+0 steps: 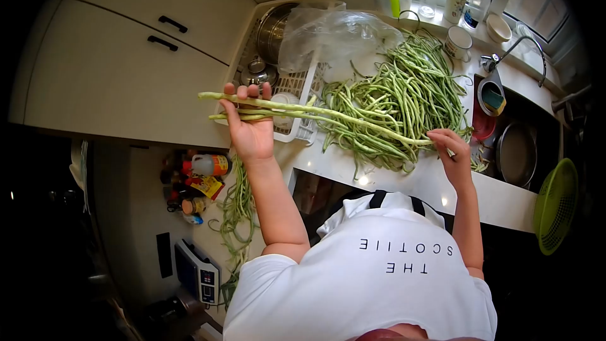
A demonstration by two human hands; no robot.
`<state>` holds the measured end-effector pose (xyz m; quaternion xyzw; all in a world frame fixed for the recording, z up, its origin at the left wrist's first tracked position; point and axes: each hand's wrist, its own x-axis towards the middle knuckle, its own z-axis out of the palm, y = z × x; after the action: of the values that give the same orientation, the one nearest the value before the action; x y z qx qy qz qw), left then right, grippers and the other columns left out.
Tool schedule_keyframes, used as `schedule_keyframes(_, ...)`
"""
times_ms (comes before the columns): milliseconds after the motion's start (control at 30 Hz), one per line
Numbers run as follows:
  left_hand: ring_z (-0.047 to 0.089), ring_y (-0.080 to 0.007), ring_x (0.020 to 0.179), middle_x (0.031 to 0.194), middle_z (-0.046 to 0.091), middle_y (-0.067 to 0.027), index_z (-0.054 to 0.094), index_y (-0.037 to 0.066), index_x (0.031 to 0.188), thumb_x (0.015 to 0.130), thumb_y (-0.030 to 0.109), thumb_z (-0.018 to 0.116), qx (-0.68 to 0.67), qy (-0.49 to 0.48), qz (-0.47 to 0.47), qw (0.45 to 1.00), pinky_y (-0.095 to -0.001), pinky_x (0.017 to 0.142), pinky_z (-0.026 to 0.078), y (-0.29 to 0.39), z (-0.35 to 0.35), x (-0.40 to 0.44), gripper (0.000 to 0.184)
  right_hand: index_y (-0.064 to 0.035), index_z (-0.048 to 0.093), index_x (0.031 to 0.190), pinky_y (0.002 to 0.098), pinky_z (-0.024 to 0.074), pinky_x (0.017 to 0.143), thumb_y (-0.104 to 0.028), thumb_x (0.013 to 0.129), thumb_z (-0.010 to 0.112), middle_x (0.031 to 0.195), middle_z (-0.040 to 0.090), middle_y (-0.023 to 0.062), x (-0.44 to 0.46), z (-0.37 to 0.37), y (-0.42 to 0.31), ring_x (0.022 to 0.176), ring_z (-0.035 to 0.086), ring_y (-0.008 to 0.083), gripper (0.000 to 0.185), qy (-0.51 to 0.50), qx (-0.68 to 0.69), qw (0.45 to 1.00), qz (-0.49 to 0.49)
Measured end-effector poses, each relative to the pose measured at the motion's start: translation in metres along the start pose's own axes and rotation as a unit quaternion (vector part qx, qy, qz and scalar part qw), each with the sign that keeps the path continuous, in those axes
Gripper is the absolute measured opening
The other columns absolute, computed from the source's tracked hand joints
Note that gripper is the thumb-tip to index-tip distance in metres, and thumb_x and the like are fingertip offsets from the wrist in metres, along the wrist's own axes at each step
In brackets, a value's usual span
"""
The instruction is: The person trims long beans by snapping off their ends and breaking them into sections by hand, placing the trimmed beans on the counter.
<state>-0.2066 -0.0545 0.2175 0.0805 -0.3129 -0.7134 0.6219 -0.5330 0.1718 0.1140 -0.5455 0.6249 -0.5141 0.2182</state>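
Your left hand is palm up at ten o'clock from the centre of your view, loosely holding a few yardlong beans between the thumb and the raised fingers. Your right hand, at three o'clock, pinches the far tip of the longest one between thumb and fingertips, so that bean spans both your hands. Its middle passes over the near side of the large heap of yardlong beans, which lies tangled on the white countertop at two o'clock.

Towards eleven o'clock, just beyond your left fingers, you have a white dish rack with a steel pot in it. A clear plastic bag sits at twelve, partly over the rack. Off at three is the sink with a round pan in it; slightly lower, a green colander stands tilted. At eight, a smaller bunch of long beans trails past your left forearm, and at seven you have a digital scale.
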Motion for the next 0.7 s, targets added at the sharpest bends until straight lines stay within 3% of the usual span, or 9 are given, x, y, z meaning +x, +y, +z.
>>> schedule_keyframes(167, 0.055, -0.0213, 0.106, 0.096, 0.053, -0.0025, 0.057, 0.012, 0.120, 0.103, 0.030, 0.048, 0.008, 0.039, -0.005, 0.999, -0.0539, 0.115, 0.034, -0.002, 0.011, -0.015, 0.026, -0.0004, 0.069, 0.109, 0.0285, 0.0503, 0.080, 0.011, 0.086, 0.059, 0.103, 0.069, 0.0117, -0.006, 0.010, 0.010, 0.093, 0.066, 0.0229, 0.027, -0.021, -0.009, 1.000, 0.016)
schedule_keyframes(367, 0.055, -0.0200, 0.101, 0.091, 0.051, -0.0008, 0.053, 0.013, 0.114, 0.103, 0.028, 0.049, -0.039, -0.013, -0.017, 0.999, -0.0514, 0.113, 0.037, 0.014, 0.001, -0.024, 0.019, -0.0007, 0.067, 0.117, 0.0266, 0.0478, 0.081, 0.003, 0.092, 0.059, 0.102, 0.067, 0.0088, -0.012, 0.016, 0.019, 0.088, 0.063, 0.0161, 0.027, -0.040, 0.095, 0.989, 0.107)
schedule_keyframes(500, 0.054, -0.0186, 0.097, 0.090, 0.051, -0.0007, 0.052, 0.012, 0.110, 0.103, 0.026, 0.050, -0.018, -0.015, -0.016, 1.000, -0.0490, 0.110, 0.040, 0.028, -0.009, -0.033, 0.016, 0.0022, 0.061, 0.125, 0.0264, 0.0485, 0.080, -0.009, 0.101, 0.052, 0.090, 0.067, 0.0081, -0.017, 0.018, 0.023, 0.082, 0.063, 0.0126, 0.027, -0.076, 0.220, 0.956, 0.176)
schedule_keyframes(533, 0.055, -0.0182, 0.095, 0.089, 0.051, -0.0011, 0.051, 0.012, 0.106, 0.103, 0.027, 0.050, 0.033, 0.029, -0.006, 0.999, -0.0478, 0.110, 0.040, 0.032, -0.008, -0.039, 0.015, 0.0034, 0.062, 0.119, 0.0246, 0.0474, 0.076, -0.016, 0.104, 0.048, 0.078, 0.065, 0.0059, -0.017, 0.024, 0.021, 0.077, 0.061, 0.0104, 0.028, -0.070, 0.207, 0.959, 0.180)
schedule_keyframes(633, 0.054, -0.0172, 0.088, 0.085, 0.050, -0.0008, 0.051, 0.012, 0.102, 0.103, 0.027, 0.050, 0.130, 0.090, 0.021, 0.987, -0.0469, 0.107, 0.041, 0.045, -0.007, -0.050, 0.016, 0.0028, 0.064, 0.112, 0.0234, 0.0452, 0.070, -0.022, 0.106, 0.045, 0.069, 0.062, 0.0034, -0.013, 0.023, 0.019, 0.069, 0.058, 0.0089, 0.031, -0.172, 0.192, 0.943, 0.210)
schedule_keyframes(667, 0.046, -0.0128, 0.072, 0.076, 0.043, 0.0010, 0.052, 0.013, 0.100, 0.104, 0.028, 0.049, 0.124, 0.095, 0.037, 0.987, -0.0359, 0.086, 0.048, 0.047, -0.006, -0.052, 0.017, 0.0022, 0.064, 0.105, 0.0242, 0.0430, 0.066, -0.025, 0.107, 0.042, 0.062, 0.060, 0.0018, -0.013, 0.030, 0.015, 0.063, 0.054, 0.0087, 0.035, -0.178, 0.178, 0.944, 0.214)
schedule_keyframes(700, 0.046, -0.0128, 0.072, 0.076, 0.043, 0.0010, 0.052, 0.013, 0.100, 0.104, 0.028, 0.049, 0.125, 0.103, 0.044, 0.986, -0.0359, 0.086, 0.048, 0.057, -0.010, -0.058, 0.017, 0.0022, 0.064, 0.105, 0.0242, 0.0430, 0.066, -0.025, 0.107, 0.042, 0.062, 0.060, 0.0018, -0.012, 0.037, 0.014, 0.063, 0.054, 0.0087, 0.035, -0.189, 0.177, 0.942, 0.213)
